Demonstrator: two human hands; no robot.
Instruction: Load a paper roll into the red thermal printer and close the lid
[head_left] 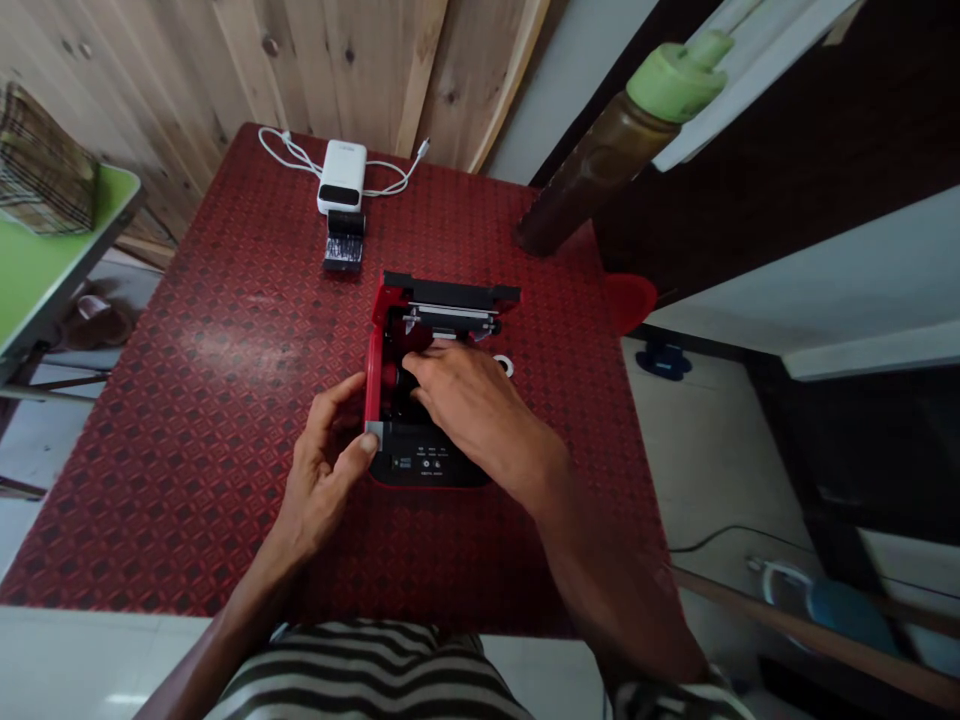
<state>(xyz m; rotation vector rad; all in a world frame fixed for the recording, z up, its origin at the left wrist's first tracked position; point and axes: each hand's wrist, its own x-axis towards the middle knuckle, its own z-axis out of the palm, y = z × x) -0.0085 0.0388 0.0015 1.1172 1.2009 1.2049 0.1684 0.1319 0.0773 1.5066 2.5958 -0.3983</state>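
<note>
A red and black label printer (431, 450) stands on the table with its lid (450, 300) raised. My left hand (322, 465) grips its left side, thumb on the front corner and fingers along the red wall. Deep in the open bay is my right hand (469, 395), fingers curled down around something dark. That thing is mostly hidden by the hand and the shadow inside. A white ring (504, 366) shows just beyond the printer's right side, partly covered by my right hand.
On the red patterned table (225, 420) lie a white power bank (343, 175) with a white cable (394, 180) and a dark ribbon roll (345, 240). A tall brown bottle with a green cap (679, 80) stands at the back right. A green table (45, 260) is at left.
</note>
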